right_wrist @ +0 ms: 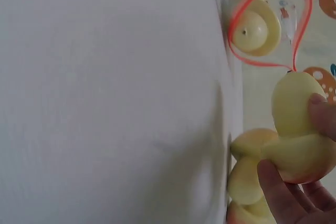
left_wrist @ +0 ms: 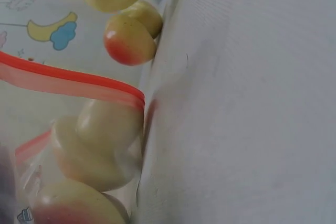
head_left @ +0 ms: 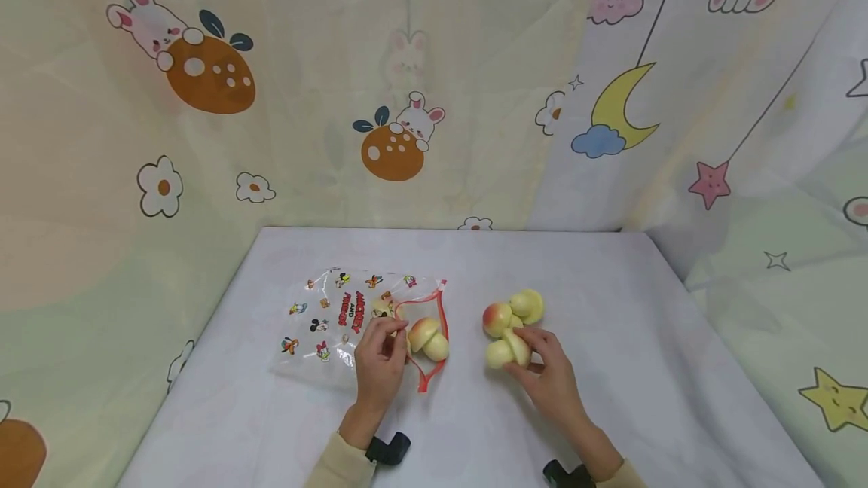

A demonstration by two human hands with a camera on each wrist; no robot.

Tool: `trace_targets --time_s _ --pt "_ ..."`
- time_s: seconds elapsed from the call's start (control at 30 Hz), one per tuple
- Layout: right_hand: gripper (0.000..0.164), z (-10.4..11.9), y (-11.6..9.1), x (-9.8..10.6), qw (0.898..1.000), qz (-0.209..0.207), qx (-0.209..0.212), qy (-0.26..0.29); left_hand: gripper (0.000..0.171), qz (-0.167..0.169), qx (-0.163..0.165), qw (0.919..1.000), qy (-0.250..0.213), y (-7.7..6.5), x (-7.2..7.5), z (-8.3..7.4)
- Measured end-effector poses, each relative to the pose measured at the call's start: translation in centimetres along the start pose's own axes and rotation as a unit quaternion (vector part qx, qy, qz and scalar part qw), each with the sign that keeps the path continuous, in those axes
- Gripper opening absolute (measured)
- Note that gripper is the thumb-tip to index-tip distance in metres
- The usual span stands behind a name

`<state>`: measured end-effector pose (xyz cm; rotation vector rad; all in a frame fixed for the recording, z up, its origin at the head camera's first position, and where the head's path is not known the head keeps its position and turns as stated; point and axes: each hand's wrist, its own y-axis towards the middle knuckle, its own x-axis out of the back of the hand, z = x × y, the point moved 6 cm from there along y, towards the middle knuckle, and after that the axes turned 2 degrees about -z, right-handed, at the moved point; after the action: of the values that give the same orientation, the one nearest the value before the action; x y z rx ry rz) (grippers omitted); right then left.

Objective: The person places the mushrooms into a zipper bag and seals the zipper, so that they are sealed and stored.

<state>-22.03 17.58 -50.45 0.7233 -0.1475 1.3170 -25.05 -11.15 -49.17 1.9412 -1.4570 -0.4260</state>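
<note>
A clear zip bag with cartoon prints and a red-edged mouth lies on the table. My left hand pinches the upper film at the mouth, which stands open to the right. Inside sits a toy mushroom, cream with a reddish cap; the left wrist view shows another bagged mushroom close by. My right hand holds a cream toy mushroom between thumb and fingers, right of the bag. Just behind it are a red-tinged mushroom and a yellowish mushroom.
A white cloth covers the table. Printed curtains with cartoon figures hang behind it and along its sides. Each wrist wears a black camera mount, such as the left mount.
</note>
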Motion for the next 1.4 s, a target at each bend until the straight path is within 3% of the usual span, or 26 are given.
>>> trace_targets --time_s 0.3,0.8,0.97,1.17,1.4 --pt "0.062 1.9 0.4 -3.6 0.997 0.017 0.073 -0.013 0.015 0.008 0.005 0.9999 -0.004 -0.1 -0.2 0.2" --pt "0.058 3.1 2.4 -7.1 0.996 0.077 0.038 -0.011 0.015 0.008 0.0 0.9995 -0.03 -0.1 -0.3 0.1" --pt "0.057 3.6 2.7 -8.2 0.994 0.097 0.054 -0.008 0.02 0.0 -0.025 0.9989 -0.039 -0.2 -0.4 0.1" --pt "0.056 4.1 2.9 -9.4 0.991 0.105 0.085 0.01 0.021 0.0 -0.033 0.9991 -0.027 -0.1 -0.4 0.0" --pt "0.055 4.2 2.8 -10.6 0.989 0.133 0.068 0.014 0.018 0.008 -0.028 0.9995 -0.01 -0.2 -0.6 -0.4"
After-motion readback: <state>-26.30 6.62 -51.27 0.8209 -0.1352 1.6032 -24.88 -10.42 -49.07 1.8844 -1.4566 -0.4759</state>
